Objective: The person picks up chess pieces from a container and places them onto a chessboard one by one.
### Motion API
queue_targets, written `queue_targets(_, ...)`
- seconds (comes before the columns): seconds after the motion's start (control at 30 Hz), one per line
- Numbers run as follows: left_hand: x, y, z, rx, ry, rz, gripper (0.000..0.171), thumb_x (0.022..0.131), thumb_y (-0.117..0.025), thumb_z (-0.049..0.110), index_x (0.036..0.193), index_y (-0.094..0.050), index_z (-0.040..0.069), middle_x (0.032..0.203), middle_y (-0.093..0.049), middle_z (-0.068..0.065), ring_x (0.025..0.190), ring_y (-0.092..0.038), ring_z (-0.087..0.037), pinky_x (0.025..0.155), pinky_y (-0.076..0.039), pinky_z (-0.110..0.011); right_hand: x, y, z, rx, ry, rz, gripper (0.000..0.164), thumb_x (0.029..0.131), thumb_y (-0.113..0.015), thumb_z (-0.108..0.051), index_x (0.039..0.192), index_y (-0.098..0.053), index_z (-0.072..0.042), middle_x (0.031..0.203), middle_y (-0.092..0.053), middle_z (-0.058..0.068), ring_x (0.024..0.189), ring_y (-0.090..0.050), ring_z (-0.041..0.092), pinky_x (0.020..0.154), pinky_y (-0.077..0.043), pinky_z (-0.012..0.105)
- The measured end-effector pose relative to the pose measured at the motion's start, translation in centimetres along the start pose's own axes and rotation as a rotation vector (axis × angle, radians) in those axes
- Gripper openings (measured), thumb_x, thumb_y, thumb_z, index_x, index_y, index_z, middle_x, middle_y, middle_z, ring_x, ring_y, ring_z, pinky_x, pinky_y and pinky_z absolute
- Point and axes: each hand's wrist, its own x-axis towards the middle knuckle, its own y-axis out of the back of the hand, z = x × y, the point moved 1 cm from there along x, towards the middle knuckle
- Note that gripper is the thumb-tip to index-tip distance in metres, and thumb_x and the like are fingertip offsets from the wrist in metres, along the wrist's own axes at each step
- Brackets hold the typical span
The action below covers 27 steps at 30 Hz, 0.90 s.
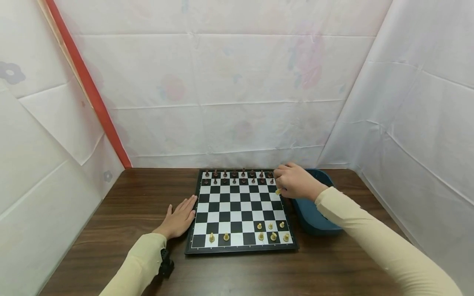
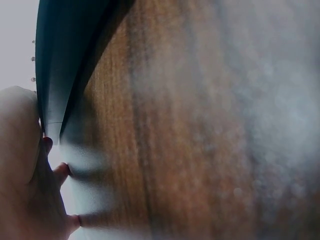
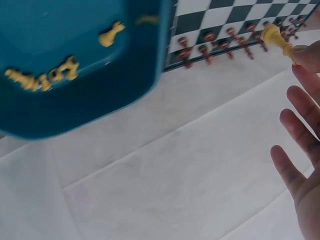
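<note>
A black-and-white chessboard (image 1: 235,216) lies on the brown table. My right hand (image 1: 294,181) is over the board's far right corner. In the right wrist view its thumb and forefinger pinch a pale yellow chess piece (image 3: 275,37), wide base pointing away from the fingers; their grip covers the top, so which piece it is I cannot tell. The other fingers are spread. Flat on the table, my left hand (image 1: 178,218) rests beside the board with its fingertips at the left edge. Dark brown chess pieces (image 1: 234,174) fill the two far rows. Several yellow pieces (image 1: 273,236) stand on the near rows.
Against the board's right side stands a blue bin (image 1: 318,220), partly under my right forearm. More yellow chess pieces (image 3: 107,37) lie loose inside it. White sheeting (image 1: 237,82) hangs behind the table and along both sides, with a red strip (image 1: 89,84) at the left.
</note>
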Motion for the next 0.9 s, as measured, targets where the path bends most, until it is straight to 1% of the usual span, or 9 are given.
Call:
queue_targets(0.13,0.0,-0.1,0.0,-0.008,0.000,0.001,0.055,0.104,-0.033,0.025,0.152,-0.019,0.005,0.156,-0.019,-0.016,0.141,-0.017,-0.039,0.103,0.001,-0.070,0.7,-0.1,-1.2,0.014,0.000,-0.013,0.012,0.075,-0.078,-0.023,0.067,-0.069,-0.020,0.083,-0.057,-0.004,0.078,-0.051,0.016,0.079,-0.043,0.039)
queue_targets(0.27,-0.1,-0.2,0.0,-0.009,0.000,0.001,0.055,0.103,-0.033,0.025,0.152,-0.019,0.005,0.156,-0.019,-0.016,0.141,-0.017,-0.039,0.103,0.001,-0.070,1.3,0.0,-2.5,0.030,0.015,-0.020,0.010,0.075,-0.079,-0.027,0.071,-0.071,-0.021,0.087,-0.059,-0.005,0.082,-0.052,0.016,0.081,-0.043,0.038)
queue_targets(0.43,-0.1,-0.3,0.0,-0.009,-0.002,0.006,0.055,0.103,-0.033,0.025,0.152,-0.020,0.005,0.156,-0.020,-0.015,0.141,-0.017,-0.038,0.103,0.001,-0.069,1.9,0.1,-4.0,0.036,0.070,0.003,0.010,0.076,-0.078,-0.026,0.070,-0.070,-0.023,0.088,-0.059,-0.006,0.083,-0.052,0.014,0.080,-0.044,0.037)
queue_targets(0.63,-0.1,-0.3,0.0,-0.014,-0.003,0.005,0.054,0.103,-0.032,0.024,0.152,-0.019,0.005,0.156,-0.019,-0.015,0.141,-0.017,-0.038,0.103,0.001,-0.069,2.7,0.0,-5.7,0.028,0.125,-0.008,0.007,0.077,-0.077,-0.027,0.073,-0.072,-0.023,0.089,-0.059,-0.008,0.085,-0.052,0.012,0.080,-0.044,0.035)
queue_targets(0.73,-0.1,-0.2,0.0,-0.014,-0.007,0.009,0.054,0.103,-0.032,0.024,0.152,-0.019,0.005,0.156,-0.019,-0.015,0.141,-0.017,-0.039,0.103,0.001,-0.070,3.0,-0.1,-6.5,0.015,0.157,0.000,0.005,0.077,-0.075,-0.026,0.074,-0.073,-0.024,0.090,-0.060,-0.008,0.086,-0.053,0.012,0.080,-0.044,0.034)
queue_targets(0.9,-0.1,-0.2,0.0,-0.008,-0.007,0.012,0.054,0.104,-0.031,0.024,0.152,-0.019,0.005,0.156,-0.020,-0.015,0.141,-0.017,-0.039,0.103,0.001,-0.070,3.4,-0.2,-8.0,0.024,0.203,-0.005,0.006,0.080,-0.075,-0.028,0.077,-0.074,-0.023,0.087,-0.059,-0.009,0.084,-0.051,0.011,0.081,-0.044,0.032)
